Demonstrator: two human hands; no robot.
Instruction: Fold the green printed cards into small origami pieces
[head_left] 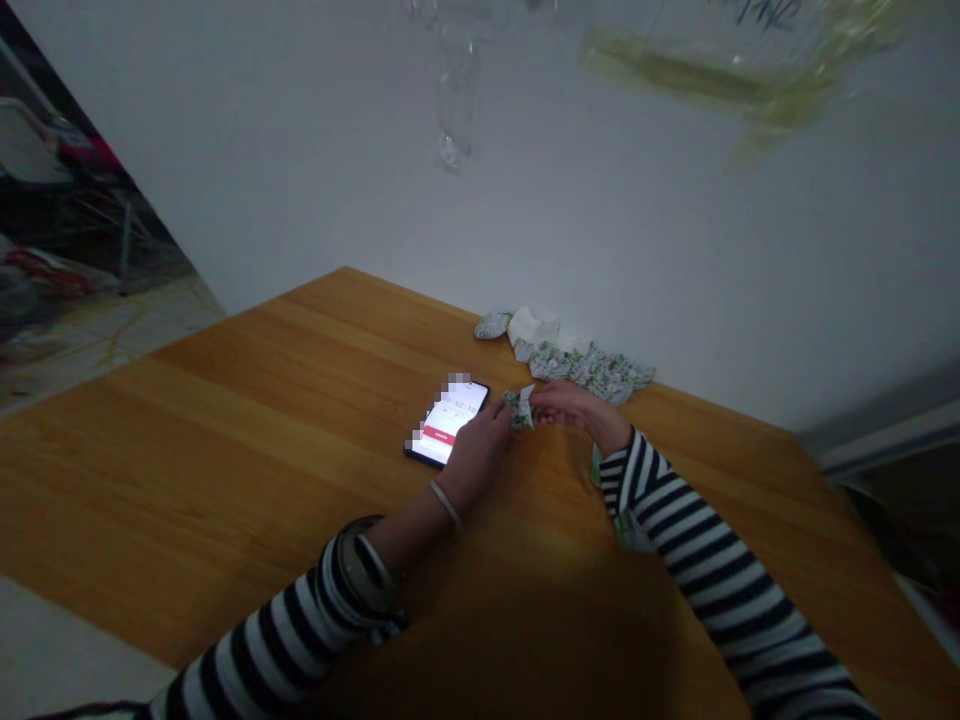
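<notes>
Wall (300, 180), pale and wide, fills the upper part of the frame. Below it the wooden counter (187, 420) spreads across the middle and lower frame. Near its far edge, right of centre, lies a pile of printed pieces (592, 372), with some white ones at its left end. At the centre of the frame there is a phone (461, 400), its lit screen showing digits and a red bar; the left hand (480, 447) covers its lower right corner in this view, and I cannot tell if they touch. The right hand (566, 402) is just in front of the pile. Between both hands, slightly right of centre, is the small printed piece (519, 408), held above or against the counter; which one, I cannot tell.

To do this handling well, I think the piece should be gripped lightly near its edges, with one hand steady while the other works, because it looks thin and could crease or tear. The fingers of the right hand are almost closed, pinching the right edge; the fingers of the left hand seem pinched on the opposite edge, partly hidden.
</notes>
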